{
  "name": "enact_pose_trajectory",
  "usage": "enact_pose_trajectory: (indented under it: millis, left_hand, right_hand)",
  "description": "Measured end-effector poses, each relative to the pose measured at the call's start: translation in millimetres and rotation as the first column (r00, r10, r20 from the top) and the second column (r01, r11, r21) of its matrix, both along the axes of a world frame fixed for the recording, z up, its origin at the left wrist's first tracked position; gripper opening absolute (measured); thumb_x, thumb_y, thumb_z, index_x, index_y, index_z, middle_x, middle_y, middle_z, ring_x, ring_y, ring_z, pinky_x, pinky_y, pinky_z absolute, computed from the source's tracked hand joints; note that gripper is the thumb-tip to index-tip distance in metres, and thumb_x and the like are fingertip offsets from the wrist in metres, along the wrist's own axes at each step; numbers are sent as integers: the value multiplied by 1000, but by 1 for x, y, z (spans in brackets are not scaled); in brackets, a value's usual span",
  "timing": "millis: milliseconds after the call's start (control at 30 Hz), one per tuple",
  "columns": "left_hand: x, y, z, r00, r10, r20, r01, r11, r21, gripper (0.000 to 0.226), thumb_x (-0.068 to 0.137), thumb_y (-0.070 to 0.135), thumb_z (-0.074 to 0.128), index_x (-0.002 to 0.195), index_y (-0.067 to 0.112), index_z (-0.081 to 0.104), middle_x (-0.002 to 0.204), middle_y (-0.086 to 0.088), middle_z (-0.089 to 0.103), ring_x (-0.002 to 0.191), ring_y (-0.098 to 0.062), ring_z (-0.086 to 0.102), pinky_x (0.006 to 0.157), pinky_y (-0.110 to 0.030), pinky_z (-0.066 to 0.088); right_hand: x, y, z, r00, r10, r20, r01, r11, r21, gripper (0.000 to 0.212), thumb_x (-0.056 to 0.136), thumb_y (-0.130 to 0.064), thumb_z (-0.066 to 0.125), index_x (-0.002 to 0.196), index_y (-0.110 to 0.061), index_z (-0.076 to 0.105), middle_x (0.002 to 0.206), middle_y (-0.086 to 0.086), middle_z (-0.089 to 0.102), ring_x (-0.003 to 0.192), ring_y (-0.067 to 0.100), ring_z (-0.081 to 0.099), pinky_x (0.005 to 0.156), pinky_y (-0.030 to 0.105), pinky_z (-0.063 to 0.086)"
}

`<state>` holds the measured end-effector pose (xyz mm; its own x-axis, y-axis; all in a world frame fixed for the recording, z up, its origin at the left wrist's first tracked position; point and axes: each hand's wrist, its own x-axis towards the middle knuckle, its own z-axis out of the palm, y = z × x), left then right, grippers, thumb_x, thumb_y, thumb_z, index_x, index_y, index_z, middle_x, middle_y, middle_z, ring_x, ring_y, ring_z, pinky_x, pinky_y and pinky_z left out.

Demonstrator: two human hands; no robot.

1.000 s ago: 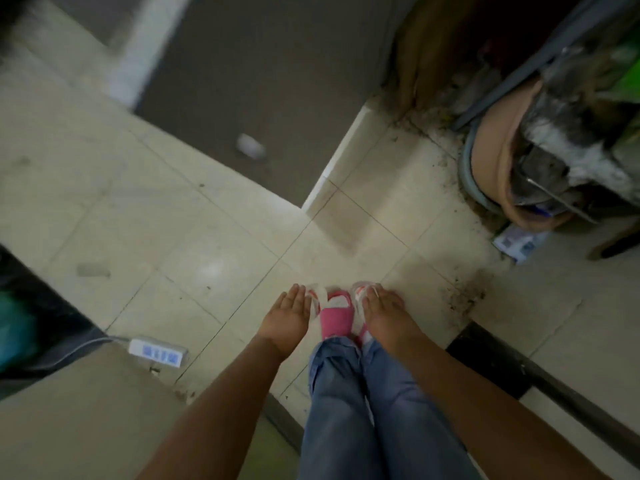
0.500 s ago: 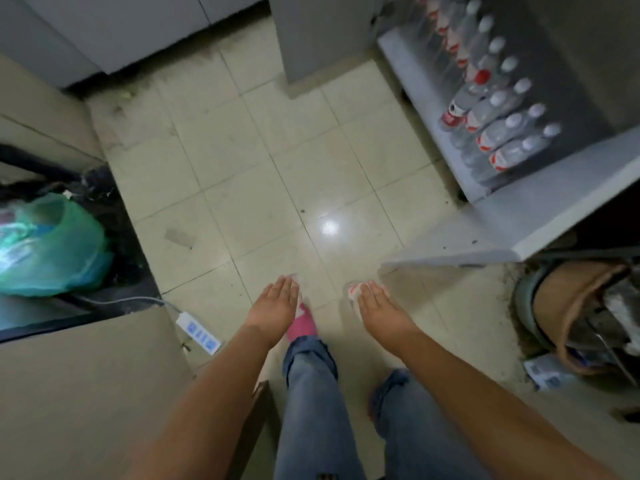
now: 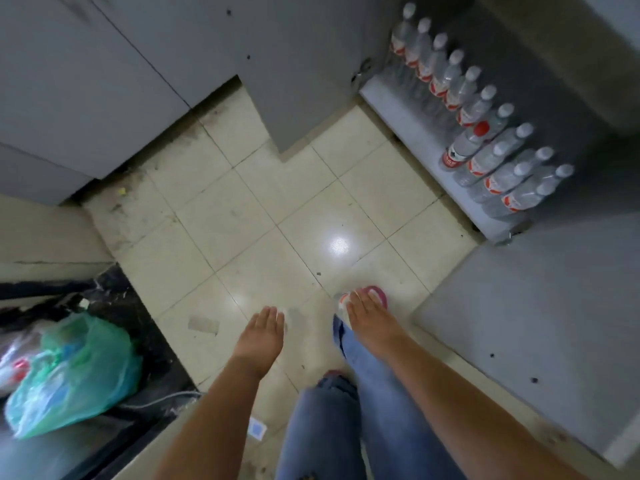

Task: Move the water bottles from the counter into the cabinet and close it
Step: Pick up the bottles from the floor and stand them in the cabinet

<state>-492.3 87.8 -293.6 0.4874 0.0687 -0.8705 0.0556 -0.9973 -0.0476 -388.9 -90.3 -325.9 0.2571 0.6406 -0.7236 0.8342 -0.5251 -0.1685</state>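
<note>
The low grey cabinet stands open at the upper right. Several clear water bottles with red labels and white caps stand in rows on its shelf. One cabinet door swings out at the right, the other at the back. My right hand hangs over my jeans and grips a water bottle; only its red-and-white end shows beside the fingers. My left hand hangs over the floor tiles, and the faint clear shape of a second bottle shows at its fingers. Both hands are well short of the shelf.
A green plastic bag lies on a dark ledge at the left. Close to my legs, a white power strip lies with its cable. Closed grey cabinet fronts fill the upper left. Pale floor tiles lie between me and the cabinet.
The view swung from floor and clutter round to the open cabinet, which now looks larger and nearer. My hands stayed low in front, and my right foot stepped forward.
</note>
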Motion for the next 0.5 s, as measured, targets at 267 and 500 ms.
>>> enact_pose_trajectory:
  millis: [267,500]
  left_hand:
    - [149,28,-18,988,-89,128,95,995,-42,54,102,7,23,147,-4,-5,158,-21,-2,147,-33,2,122,-39,4]
    - [274,37,-45,867,-415,276,462,877,-130,61,99,-1,33,145,-9,-6,156,-27,-3,146,-39,-3,121,-43,0]
  right_hand:
    - [87,28,-9,926,-377,2,377,926,12,64,96,3,35,144,8,-7,156,27,-4,146,38,-6,120,42,-4]
    - [165,53,-19,711,-697,91,703,706,-88,63,95,4,32,145,8,-5,157,25,-4,146,37,-5,121,40,-3]
